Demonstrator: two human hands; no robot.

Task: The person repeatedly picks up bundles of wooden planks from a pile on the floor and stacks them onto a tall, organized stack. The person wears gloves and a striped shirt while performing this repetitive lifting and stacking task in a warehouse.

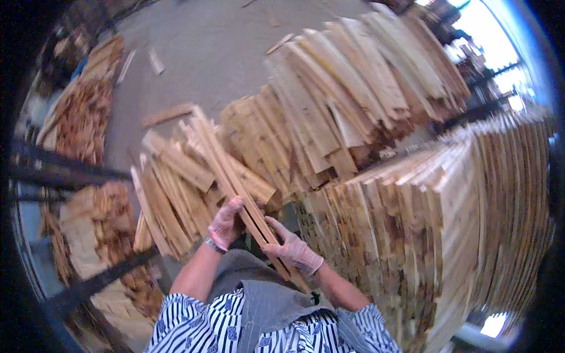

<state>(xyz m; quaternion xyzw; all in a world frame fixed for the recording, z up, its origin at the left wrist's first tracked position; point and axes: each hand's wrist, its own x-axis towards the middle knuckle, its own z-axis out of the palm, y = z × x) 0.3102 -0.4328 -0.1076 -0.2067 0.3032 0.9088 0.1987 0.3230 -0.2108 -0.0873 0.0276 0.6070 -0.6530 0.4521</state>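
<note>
Several long, narrow wooden strips (226,167) lie bundled side by side between my hands, slanting from the far left down toward my apron. My left hand (226,222), in a pinkish knit glove, is closed around the bundle's left side. Gloved the same way, my right hand (292,248) grips the strips from the right, lower down and closer to my body. The strips' near ends reach over the grey apron (268,300). Just beyond my left hand is a loose pile of short boards (176,200), some crossing under the bundle's far part.
A tall stack of upright boards (400,235) stands close on my right. Heaps of longer planks (341,76) lie ahead to the right. Dark metal bars (100,279) cross on the left, near more wood piles (88,229). Wood scraps (156,62) lie on the grey floor (206,53).
</note>
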